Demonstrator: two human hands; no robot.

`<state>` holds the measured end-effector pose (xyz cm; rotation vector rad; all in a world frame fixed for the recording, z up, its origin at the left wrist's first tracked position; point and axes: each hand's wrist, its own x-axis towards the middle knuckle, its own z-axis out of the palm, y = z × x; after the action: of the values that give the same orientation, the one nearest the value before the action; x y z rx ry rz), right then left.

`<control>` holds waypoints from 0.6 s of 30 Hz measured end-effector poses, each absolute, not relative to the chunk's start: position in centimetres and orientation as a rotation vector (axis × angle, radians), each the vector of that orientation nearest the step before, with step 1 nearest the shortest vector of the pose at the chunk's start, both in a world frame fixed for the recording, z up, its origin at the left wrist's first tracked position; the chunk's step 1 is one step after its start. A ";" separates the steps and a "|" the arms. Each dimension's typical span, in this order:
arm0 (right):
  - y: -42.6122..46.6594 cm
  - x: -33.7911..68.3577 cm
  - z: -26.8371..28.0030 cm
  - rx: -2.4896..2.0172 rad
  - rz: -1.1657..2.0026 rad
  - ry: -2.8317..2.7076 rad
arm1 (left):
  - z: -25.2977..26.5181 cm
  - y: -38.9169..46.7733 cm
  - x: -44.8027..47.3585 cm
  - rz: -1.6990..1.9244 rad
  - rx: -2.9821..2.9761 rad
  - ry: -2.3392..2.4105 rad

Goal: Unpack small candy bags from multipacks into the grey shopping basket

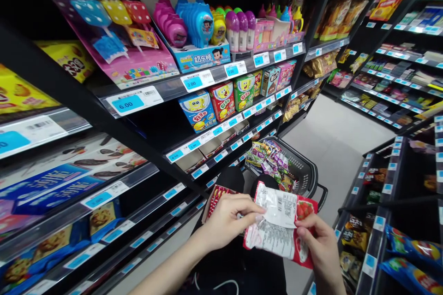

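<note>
Left hand (pixel 226 216), lower centre of the frame: thumb and forefinger are drawn together, pinching film at the back of a red-and-white snack packet (pixel 280 233). Right hand (pixel 321 242), lower right: thumb and forefinger pinch the packet's right edge, by a printed strawberry picture. The packet is right of lower centre, tilted, its barcode and small print facing up; the print is too blurred to read. Just behind the left hand, partly covered, is an open carton (pixel 215 200) with red-patterned contents. Dark-clothed legs (pixel 238 269) occupy the bottom centre. Beyond the packet, right of centre, a dark plastic shopping basket (pixel 313 170) contains assorted snack packets (pixel 268 156). Upper centre: boxes with a yellow cartoon character (pixel 224 101) stand on a shelf, below blue bottle-shaped candies (pixel 203 25).
</note>
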<state>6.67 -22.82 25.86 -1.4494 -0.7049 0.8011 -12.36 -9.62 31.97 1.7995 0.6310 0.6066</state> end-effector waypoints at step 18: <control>-22.8 3.7 29.9 -1.665 0.497 -0.732 | 31.6 -10.4 -11.3 0.541 1.600 0.804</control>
<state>3.66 -22.80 29.90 -1.6652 -0.7318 0.4970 -11.32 -10.40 31.57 1.5999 0.8042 0.5407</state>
